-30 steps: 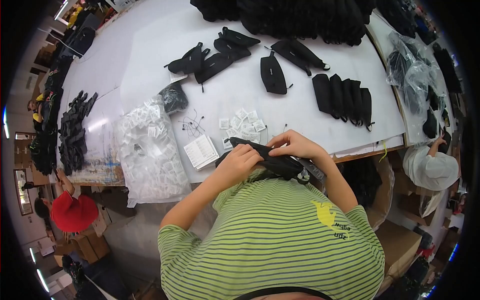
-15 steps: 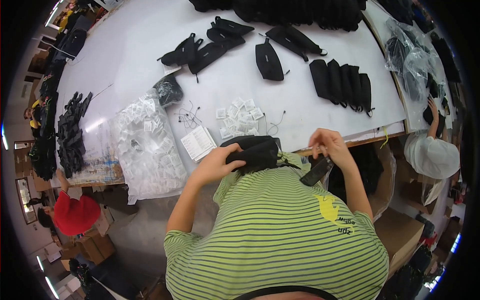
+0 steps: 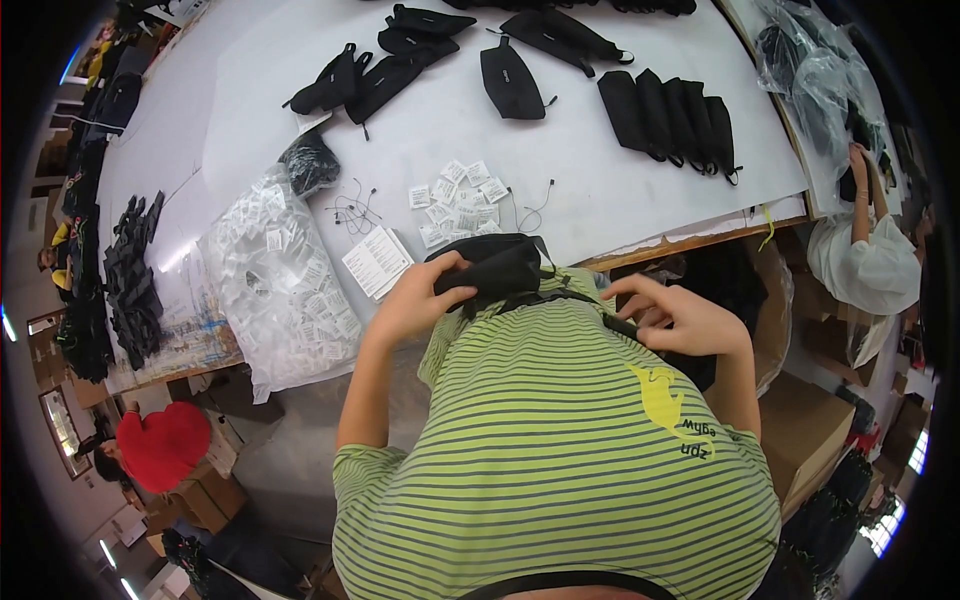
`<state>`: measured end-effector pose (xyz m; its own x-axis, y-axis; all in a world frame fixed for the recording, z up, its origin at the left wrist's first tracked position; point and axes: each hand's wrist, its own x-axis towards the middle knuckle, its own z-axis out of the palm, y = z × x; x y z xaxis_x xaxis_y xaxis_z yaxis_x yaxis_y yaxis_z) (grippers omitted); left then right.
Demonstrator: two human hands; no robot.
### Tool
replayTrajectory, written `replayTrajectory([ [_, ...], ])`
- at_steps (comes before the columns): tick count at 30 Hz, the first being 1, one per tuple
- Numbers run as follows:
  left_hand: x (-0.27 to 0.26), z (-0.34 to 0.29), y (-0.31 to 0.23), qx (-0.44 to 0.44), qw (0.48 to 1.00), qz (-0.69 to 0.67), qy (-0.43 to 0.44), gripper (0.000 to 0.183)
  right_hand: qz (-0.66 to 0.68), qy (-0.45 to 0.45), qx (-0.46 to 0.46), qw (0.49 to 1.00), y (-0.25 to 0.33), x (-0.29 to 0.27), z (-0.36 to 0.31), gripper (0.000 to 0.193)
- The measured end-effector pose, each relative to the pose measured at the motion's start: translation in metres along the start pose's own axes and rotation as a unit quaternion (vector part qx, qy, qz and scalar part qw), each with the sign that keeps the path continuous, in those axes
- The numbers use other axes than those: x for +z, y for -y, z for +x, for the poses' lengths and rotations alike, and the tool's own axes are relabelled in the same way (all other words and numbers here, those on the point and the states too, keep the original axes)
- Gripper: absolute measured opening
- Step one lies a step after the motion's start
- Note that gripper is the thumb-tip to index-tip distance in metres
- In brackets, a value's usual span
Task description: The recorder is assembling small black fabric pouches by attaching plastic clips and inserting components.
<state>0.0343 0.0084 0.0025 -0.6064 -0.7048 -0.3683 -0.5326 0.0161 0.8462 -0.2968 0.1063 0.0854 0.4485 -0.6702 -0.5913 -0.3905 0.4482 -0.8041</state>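
Note:
A black fabric pouch rests against my front at the table's edge, with a black strap running from it to the right. My left hand grips its left side, thumb and fingers closed on the cloth. On the right, my right hand is bent with its fingers curled at a small dark flat piece, mostly covered by the fingers, so its kind does not show. Just beyond the pouch lie loose white printed labels, a stack of white cards and thin black cords.
A clear plastic bag of white labels lies on the left. Several black pouches are spread farther back, with a row of folded ones at right. Black straps lie far left. Other people work at both sides, one in red.
My right hand has come down and turned inward, its fingers now over the dark flat piece that hung in plain sight before. The left hand keeps its hold on the pouch. The view has shifted slightly.

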Motion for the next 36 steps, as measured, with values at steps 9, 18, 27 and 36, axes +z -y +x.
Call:
replayTrajectory([
  [9, -0.007, 0.005, 0.005, 0.000, 0.999, 0.036, -0.040, 0.028, 0.156, 0.000, -0.070, 0.985, -0.054, -0.038, 0.017, 0.042],
  [18, -0.007, -0.014, -0.048, 0.080, 0.996, -0.014, -0.022, 0.027, 0.660, -0.241, -0.266, 0.660, -0.043, -0.040, 0.122, 0.024],
  [27, 0.003, -0.011, -0.060, 0.108, 0.993, 0.041, -0.032, 0.027, 0.645, -0.176, -0.083, 0.739, -0.012, 0.014, 0.152, 0.038],
  [36, -0.002, -0.004, -0.057, 0.095, 0.988, 0.109, -0.052, 0.025, 0.469, -0.384, -0.130, 0.785, 0.004, -0.023, 0.149, 0.028],
])
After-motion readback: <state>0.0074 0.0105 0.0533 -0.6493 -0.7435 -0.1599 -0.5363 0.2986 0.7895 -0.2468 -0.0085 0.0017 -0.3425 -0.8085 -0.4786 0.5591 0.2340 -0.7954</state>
